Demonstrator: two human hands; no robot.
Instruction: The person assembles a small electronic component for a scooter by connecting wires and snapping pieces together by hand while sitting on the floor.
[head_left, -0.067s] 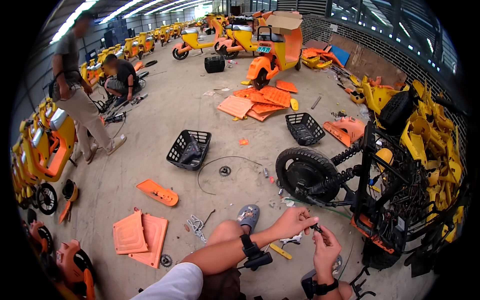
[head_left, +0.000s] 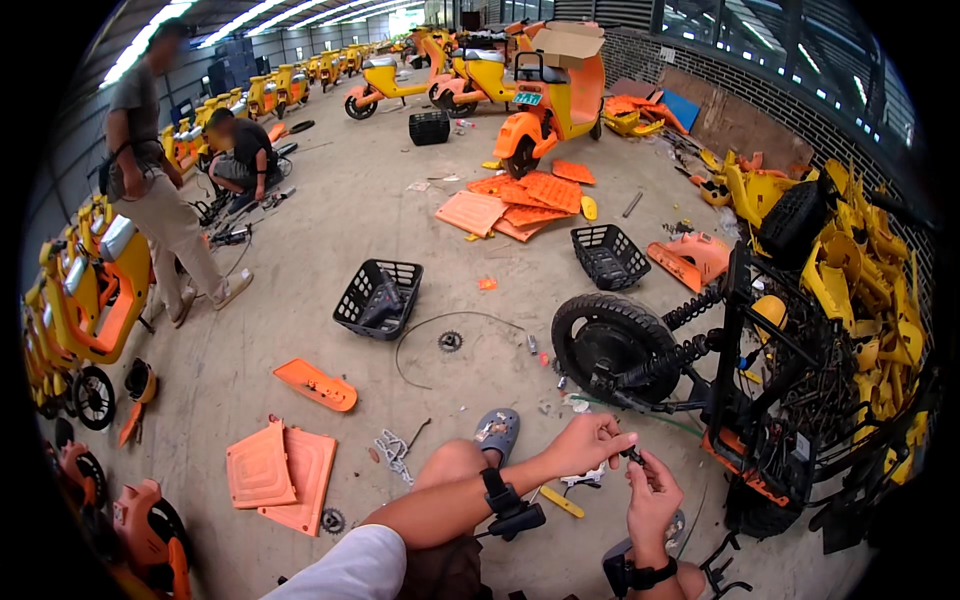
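Note:
My left hand (head_left: 590,446) and my right hand (head_left: 654,492) meet in front of me, fingers pinched together. Between their fingertips is a small black part (head_left: 631,455), too small to identify; both hands grip it. Just ahead and to the right lies a stripped scooter frame (head_left: 712,410) with its black rear wheel (head_left: 612,350) and coil springs (head_left: 690,307). A yellow strip-like piece (head_left: 562,503) rests on the floor below my left wrist, close to a white piece (head_left: 590,478) partly hidden by my hands.
Black baskets (head_left: 378,300) (head_left: 610,258) stand ahead, one holding a dark tool-like object. Orange panels (head_left: 310,480) lie at left. Yellow body parts (head_left: 850,270) are heaped at right. Two people (head_left: 165,170) (head_left: 243,155) are at far left, near parked scooters (head_left: 100,280).

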